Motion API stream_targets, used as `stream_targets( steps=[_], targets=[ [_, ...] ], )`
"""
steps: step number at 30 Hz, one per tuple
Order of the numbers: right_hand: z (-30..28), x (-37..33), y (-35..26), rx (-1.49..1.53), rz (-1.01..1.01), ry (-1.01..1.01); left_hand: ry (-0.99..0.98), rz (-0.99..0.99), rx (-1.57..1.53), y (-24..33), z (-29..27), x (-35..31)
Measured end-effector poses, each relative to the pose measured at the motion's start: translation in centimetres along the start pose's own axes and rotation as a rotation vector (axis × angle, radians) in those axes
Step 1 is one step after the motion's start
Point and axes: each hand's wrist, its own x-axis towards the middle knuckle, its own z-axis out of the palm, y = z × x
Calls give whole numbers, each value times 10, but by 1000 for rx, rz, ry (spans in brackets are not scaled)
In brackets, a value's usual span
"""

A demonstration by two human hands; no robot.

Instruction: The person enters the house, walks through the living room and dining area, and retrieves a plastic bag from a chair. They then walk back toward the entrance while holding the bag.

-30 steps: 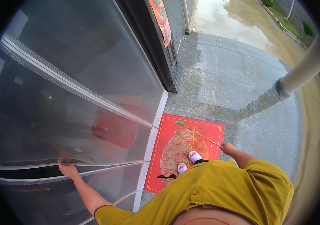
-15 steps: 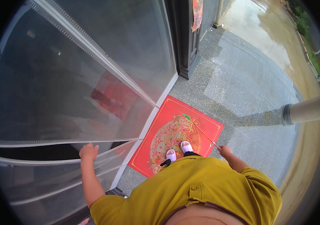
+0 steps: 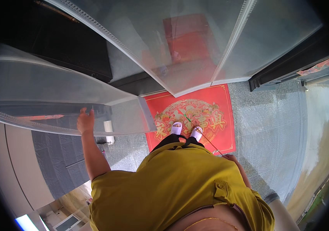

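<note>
The curtain panel [image 3: 126,112], at the left edge of the red mat [image 3: 222,100], is best eased aside by the left hand [image 3: 85,121], its grip not discernible, with the stick [image 3: 206,139], clamped in the right hand [image 3: 232,158], angled clear.

Daylight, soft; pavement [image 3: 272,115] bright, doorway [image 3: 66,48] dark. Clear curtain [image 3: 280,34]: milky sheen. Straight edges bowed; black fisheye rim. White glare, lower left corner.
</note>
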Motion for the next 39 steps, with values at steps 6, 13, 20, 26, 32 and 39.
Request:
stream_targets(
  steps=[6,13,20,26,32,39],
  targets=[
    [-44,60,-91,74,-3,-171,347,19,-1015,-65,33,33],
    [-63,128,-290,185,232,-91,572,-94,-1033,-131,-2,48],
    [-64,184,-410,330,144,79,881,-165,-943,-157,-27,103],
    [-95,211,-504,448,123,-47,1046,-232,-823,-183,-29,149],
    [-111,307,-566,352,-203,-12,1126,-241,-822,-186,-34,182],
    [-111,392,-668,642,-125,-5,1260,-411,-735,-170,-32,221]
  ],
)
